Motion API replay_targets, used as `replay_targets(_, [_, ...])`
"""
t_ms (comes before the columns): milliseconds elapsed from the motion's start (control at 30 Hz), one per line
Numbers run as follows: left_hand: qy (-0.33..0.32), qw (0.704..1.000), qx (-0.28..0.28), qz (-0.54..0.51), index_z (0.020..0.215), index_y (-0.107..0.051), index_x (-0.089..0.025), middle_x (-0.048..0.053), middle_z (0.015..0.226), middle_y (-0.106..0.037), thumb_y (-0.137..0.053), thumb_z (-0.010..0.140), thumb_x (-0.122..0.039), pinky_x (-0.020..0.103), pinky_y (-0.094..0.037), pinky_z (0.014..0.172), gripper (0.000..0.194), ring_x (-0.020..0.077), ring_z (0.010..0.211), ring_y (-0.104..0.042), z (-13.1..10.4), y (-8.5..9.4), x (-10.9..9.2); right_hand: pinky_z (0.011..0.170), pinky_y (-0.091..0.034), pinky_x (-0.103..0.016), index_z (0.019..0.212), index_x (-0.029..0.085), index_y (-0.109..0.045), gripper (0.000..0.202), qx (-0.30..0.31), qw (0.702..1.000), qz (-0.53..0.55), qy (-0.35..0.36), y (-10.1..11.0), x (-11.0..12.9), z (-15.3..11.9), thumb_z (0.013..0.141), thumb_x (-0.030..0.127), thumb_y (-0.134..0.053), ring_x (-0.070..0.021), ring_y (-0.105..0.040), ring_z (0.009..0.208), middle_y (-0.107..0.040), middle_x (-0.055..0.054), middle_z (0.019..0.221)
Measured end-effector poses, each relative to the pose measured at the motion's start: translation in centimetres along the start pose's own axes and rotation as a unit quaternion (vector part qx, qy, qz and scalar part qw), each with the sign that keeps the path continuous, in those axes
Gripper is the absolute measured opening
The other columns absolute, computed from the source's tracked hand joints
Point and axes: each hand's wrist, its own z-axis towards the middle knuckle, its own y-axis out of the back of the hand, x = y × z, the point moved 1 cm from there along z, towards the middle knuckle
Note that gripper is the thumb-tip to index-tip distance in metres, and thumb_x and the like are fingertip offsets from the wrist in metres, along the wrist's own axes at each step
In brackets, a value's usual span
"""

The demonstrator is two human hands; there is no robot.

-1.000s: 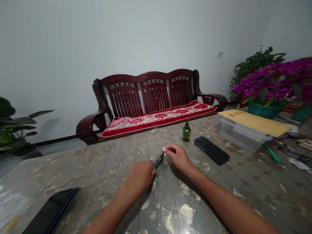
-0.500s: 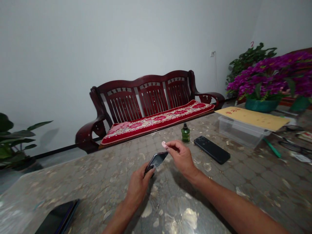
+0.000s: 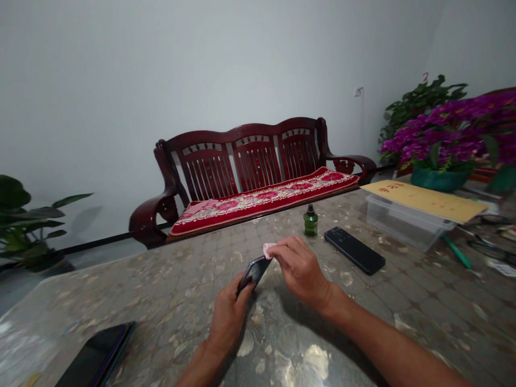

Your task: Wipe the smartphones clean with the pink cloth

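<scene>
My left hand (image 3: 230, 306) is closed around the lower end of a smartphone (image 3: 260, 270), which is tilted up above the table. Pinched in the fingers of my right hand (image 3: 300, 269) is a small pink piece (image 3: 267, 249), flat and light; its exact kind is not clear. It meets the phone's upper end. Just behind my right hand stands a small green bottle (image 3: 310, 222) with a black cap. To the right of that hand lies a black phone (image 3: 355, 250), its camera end toward the bottle.
A dark phone (image 3: 97, 352) lies at the table's front left. On the right are a clear plastic box (image 3: 407, 221) with a yellow envelope (image 3: 425, 200) on top, a green pen (image 3: 457, 251) and purple flowers (image 3: 439, 134). A wooden bench (image 3: 258, 156) stands behind the table (image 3: 173, 290).
My right hand has brought the pink piece down onto the phone's upper end. The phone in my left hand has turned, showing less of its face. The view has shifted slightly.
</scene>
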Motion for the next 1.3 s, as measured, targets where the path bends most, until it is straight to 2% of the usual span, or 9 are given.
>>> replay_targets(167, [0.003,1.000,-0.005,0.012,0.103,-0.072,-0.018,0.003,0.091,-0.075,-0.052,0.089,-0.040,0.035,-0.053,0.080,0.032,0.0254,0.086,-0.068,-0.1,0.2,0.0,0.079,-0.049,-0.036,0.101,0.023,-0.066,0.027,0.013,1.000,-0.013,0.007,0.1,0.3,0.3,0.090,0.002,-0.052,-0.0225,-0.060,0.089,-0.067,-0.006,0.093])
replay_targets(267, [-0.007,1.000,0.012,0.003,0.103,-0.070,-0.017,0.003,0.089,-0.075,-0.053,0.088,-0.036,0.035,-0.054,0.079,0.029,0.0240,0.083,-0.068,0.2,0.4,-0.2,0.080,-0.050,-0.036,0.104,0.023,-0.066,0.032,0.021,1.000,0.002,0.023,0.0,1.1,0.3,0.089,0.000,-0.050,-0.0222,-0.060,0.091,-0.068,-0.006,0.096])
replay_targets(467, [-0.064,0.993,0.097,-0.018,0.129,-0.061,-0.021,0.008,0.125,-0.070,-0.053,0.086,-0.026,0.041,-0.048,0.104,0.043,0.0262,0.115,-0.064,0.6,0.8,-1.1,0.083,-0.050,-0.037,0.107,0.023,-0.065,0.033,0.022,0.999,0.013,0.044,-0.4,2.0,-0.2,0.089,0.001,-0.047,-0.0218,-0.060,0.095,-0.069,-0.006,0.102])
replay_targets(567, [-0.078,0.990,0.114,0.008,0.130,-0.059,-0.021,0.008,0.130,-0.067,-0.056,0.083,-0.026,0.041,-0.048,0.105,0.048,0.0263,0.119,-0.061,0.6,0.7,-1.2,0.081,-0.051,-0.036,0.106,0.023,-0.064,0.031,0.020,0.998,0.022,0.046,-0.5,2.0,-0.3,0.090,0.003,-0.047,-0.0212,-0.060,0.093,-0.068,-0.006,0.099])
replay_targets(700, [-0.107,0.990,0.091,0.030,0.123,-0.059,-0.019,0.008,0.120,-0.069,-0.057,0.079,-0.028,0.040,-0.051,0.099,0.044,0.0258,0.110,-0.063,0.7,0.5,-0.8,0.079,-0.050,-0.035,0.108,0.025,-0.064,0.031,0.030,0.997,0.038,0.059,-0.3,2.2,-0.4,0.091,0.005,-0.047,-0.0203,-0.062,0.092,-0.069,-0.005,0.099])
replay_targets(800, [-0.123,0.989,0.078,0.020,0.119,-0.058,-0.018,0.009,0.112,-0.069,-0.056,0.080,-0.030,0.038,-0.052,0.094,0.041,0.0253,0.103,-0.064,0.7,0.4,-0.7,0.077,-0.051,-0.034,0.114,0.024,-0.063,0.033,0.046,0.993,0.042,0.100,-0.1,2.4,-0.7,0.092,0.006,-0.046,-0.0200,-0.063,0.091,-0.070,-0.005,0.101])
replay_targets(900, [-0.150,0.987,0.059,0.022,0.120,-0.055,-0.018,0.009,0.112,-0.066,-0.054,0.081,-0.029,0.038,-0.051,0.095,0.040,0.0255,0.105,-0.063,0.7,0.4,-0.9,0.077,-0.050,-0.034,0.118,0.024,-0.062,0.033,0.058,0.990,0.041,0.122,-0.2,2.3,-1.0,0.093,0.008,-0.047,-0.0203,-0.063,0.092,-0.070,-0.006,0.103])
replay_targets(1133, [-0.190,0.981,0.009,0.046,0.115,-0.056,-0.019,0.008,0.107,-0.064,-0.053,0.081,-0.023,0.036,-0.051,0.090,0.034,0.0237,0.099,-0.063,0.9,0.3,-0.6,0.078,-0.050,-0.035,0.114,0.023,-0.062,0.034,0.032,0.995,0.021,0.090,-0.5,1.6,-1.1,0.091,0.003,-0.046,-0.0203,-0.063,0.093,-0.069,-0.006,0.102])
replay_targets(1300, [-0.211,0.977,0.011,0.041,0.121,-0.054,-0.019,0.009,0.110,-0.064,-0.057,0.081,-0.032,0.037,-0.051,0.089,0.042,0.0249,0.100,-0.063,0.9,0.5,-0.2,0.076,-0.051,-0.034,0.117,0.022,-0.062,0.030,0.044,0.987,0.043,0.147,-0.6,2.7,-1.3,0.095,0.009,-0.046,-0.0197,-0.063,0.092,-0.070,-0.007,0.102])
